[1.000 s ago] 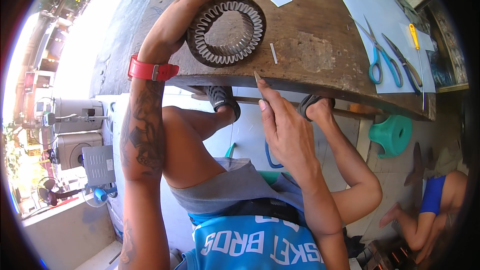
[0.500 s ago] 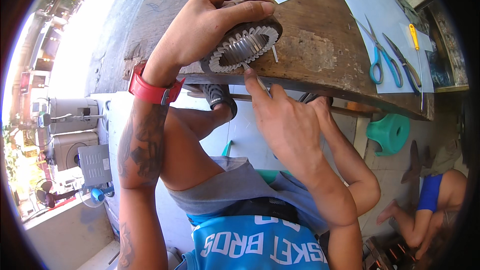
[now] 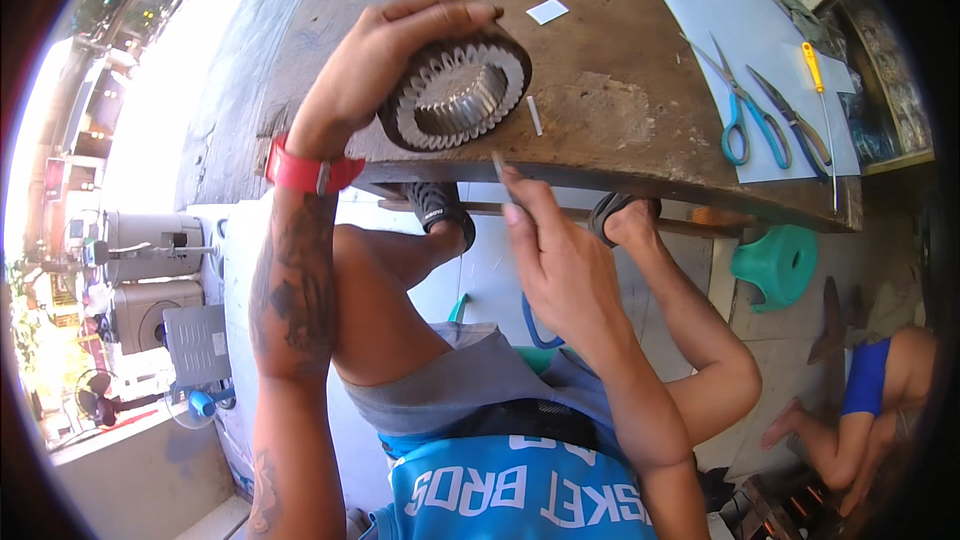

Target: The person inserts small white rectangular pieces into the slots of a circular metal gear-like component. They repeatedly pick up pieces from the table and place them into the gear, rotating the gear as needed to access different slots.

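Note:
A ring-shaped motor stator (image 3: pixel 405 128) stands tilted near the table's front edge, its inner slots lined with folded white strips. Curled over its top, my left hand (image 3: pixel 400 45) steadies it, with the thumb along the upper rim. My right hand (image 3: pixel 570 275) is closed around a thin, pale pointed tool (image 3: pixel 498 168), whose tip is just below the stator and apart from it. Below that hand a blue loop (image 3: pixel 530 325) shows; I cannot tell if it belongs to the tool. A narrow white strip (image 3: pixel 535 115) lies on the wood right of the stator.
On the wooden table (image 3: pixel 640 60) lies a small white card (image 3: pixel 547 11). At right, blue-handled scissors (image 3: pixel 745 110), dark-handled shears (image 3: pixel 795 125) and a yellow-handled screwdriver (image 3: pixel 812 70) rest on pale sheeting. A green stool (image 3: pixel 775 265) stands below; another person (image 3: pixel 860 410) sits lower right.
My right hand has drawn the tool's tip down, away from the stator's slots. My left hand has tipped the stator so its opening faces me more. The blue loop now shows.

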Tool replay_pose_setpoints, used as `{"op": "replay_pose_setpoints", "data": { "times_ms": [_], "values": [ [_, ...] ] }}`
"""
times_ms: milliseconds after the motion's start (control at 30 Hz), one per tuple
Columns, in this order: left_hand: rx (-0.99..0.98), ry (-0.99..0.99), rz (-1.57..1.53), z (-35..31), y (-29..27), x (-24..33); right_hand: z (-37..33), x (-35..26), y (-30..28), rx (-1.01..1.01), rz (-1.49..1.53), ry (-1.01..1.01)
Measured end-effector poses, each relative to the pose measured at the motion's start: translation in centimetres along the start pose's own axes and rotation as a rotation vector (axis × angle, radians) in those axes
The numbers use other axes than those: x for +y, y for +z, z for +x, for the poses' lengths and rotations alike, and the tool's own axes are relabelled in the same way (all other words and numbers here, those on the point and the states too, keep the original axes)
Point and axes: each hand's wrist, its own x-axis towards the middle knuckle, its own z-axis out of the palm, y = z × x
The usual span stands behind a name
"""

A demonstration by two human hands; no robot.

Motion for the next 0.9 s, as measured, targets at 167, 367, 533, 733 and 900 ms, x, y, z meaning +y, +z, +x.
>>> {"op": "replay_pose_setpoints", "data": {
  "times_ms": [167, 367, 533, 733, 900],
  "values": [
    [0.070, -0.130, -0.157, 1.0, -1.8, -1.0, -2.8, -0.2, -1.0, -0.035, 0.070, 0.095],
    [0.083, -0.240, -0.261, 2.1, -2.8, -2.0, -2.7, -0.2, -0.2, -0.015, 0.091, 0.068],
    [0.155, -0.247, -0.298, 2.0, -3.8, -3.2, -2.7, -0.1, 0.9, -0.040, 0.056, 0.045],
    [0.104, -0.233, -0.326, 1.7, -3.8, -3.1, -2.5, 0.0, 1.7, -0.064, 0.063, 0.021],
    [0.184, -0.207, -0.253, 1.4, -2.9, -3.1, -2.6, -0.1, 1.9, -0.078, 0.053, 0.010]
  ]
}}
